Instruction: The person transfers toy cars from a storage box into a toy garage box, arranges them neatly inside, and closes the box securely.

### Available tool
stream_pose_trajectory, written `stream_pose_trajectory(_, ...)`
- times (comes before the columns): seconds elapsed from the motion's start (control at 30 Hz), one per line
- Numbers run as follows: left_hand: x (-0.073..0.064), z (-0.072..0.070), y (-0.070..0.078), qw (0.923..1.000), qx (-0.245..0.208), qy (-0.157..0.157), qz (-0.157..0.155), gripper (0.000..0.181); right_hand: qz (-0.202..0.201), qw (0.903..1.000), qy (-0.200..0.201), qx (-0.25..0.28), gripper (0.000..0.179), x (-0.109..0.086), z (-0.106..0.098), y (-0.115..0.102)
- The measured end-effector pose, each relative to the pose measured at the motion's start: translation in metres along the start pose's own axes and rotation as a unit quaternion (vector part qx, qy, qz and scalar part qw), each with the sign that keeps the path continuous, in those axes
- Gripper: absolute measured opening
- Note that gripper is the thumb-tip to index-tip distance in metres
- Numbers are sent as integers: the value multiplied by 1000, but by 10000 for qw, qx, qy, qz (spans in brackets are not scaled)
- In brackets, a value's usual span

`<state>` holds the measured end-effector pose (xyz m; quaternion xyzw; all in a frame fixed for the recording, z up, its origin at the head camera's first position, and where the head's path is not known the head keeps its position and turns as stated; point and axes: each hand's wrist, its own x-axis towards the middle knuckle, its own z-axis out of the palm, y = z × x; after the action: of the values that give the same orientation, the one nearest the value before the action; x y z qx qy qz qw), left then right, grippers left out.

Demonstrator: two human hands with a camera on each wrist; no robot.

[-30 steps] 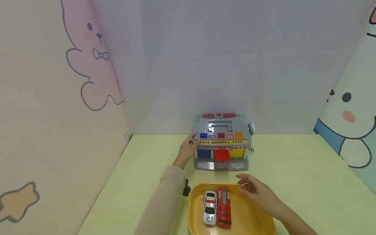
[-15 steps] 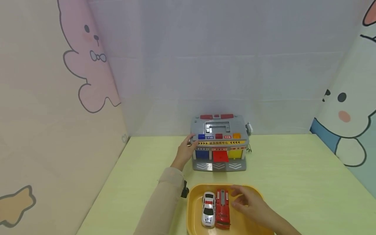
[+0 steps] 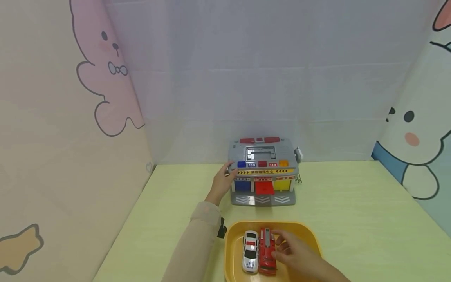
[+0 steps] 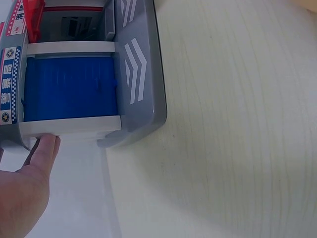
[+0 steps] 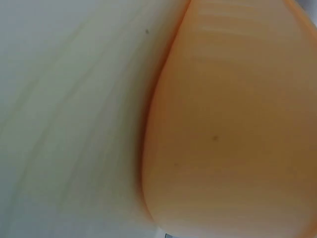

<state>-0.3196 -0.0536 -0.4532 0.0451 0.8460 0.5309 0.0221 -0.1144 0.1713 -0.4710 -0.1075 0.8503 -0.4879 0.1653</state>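
A grey toy emergency station [image 3: 260,172] stands at the table's back, with blue and yellow doors and a red middle door tilted outward. My left hand [image 3: 221,184] touches its left end; in the left wrist view, fingers [image 4: 45,151] lie against the side wall beside the blue door [image 4: 70,88]. A red toy fire truck [image 3: 267,254] lies in the yellow tray [image 3: 228,250], next to a white toy police car [image 3: 250,254]. My right hand [image 3: 294,250] is at the truck's right side, fingers apart and slightly bent. The right wrist view shows the tray's outer wall [image 5: 228,124], not the hand.
The pale wood-grain table [image 3: 352,219] extends to both sides of the tray. A small white part [image 3: 299,153] with a dark cord sits at the station's right end. Fabric walls with cartoon animals stand left, right and behind.
My right hand has moved left and down, from above the tray's far right rim to the fire truck's side. The left hand stays at the station; the head view shifted slightly.
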Motion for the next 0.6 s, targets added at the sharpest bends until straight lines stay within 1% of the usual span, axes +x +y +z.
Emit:
stream_pose_trajectory(0.2, -1, 0, -2, 10000, -58, -52, -9, 48, 519, 9986, -106, 39, 69, 3, 6, 3)
stream_pose_trajectory(0.33, -1, 0, -2, 10000, -20, -53, -27, 48, 529, 9985, -88, -112, 73, 4, 8, 2)
stream_pose_trajectory(0.4, 0, 0, -2, 10000, -2, -59, -24, 49, 621, 9978, -92, -213, 79, 4, 8, 0)
stream_pose_trajectory(0.53, 2, 0, 0, 10000, 4, -67, -18, 49, 674, 9966, -109, -461, 89, 8, 8, -3)
stream_pose_trajectory(0.6, 1, -1, 0, 10000, 0, -70, -38, 49, 603, 9963, -126, -592, 92, 11, 8, -3)
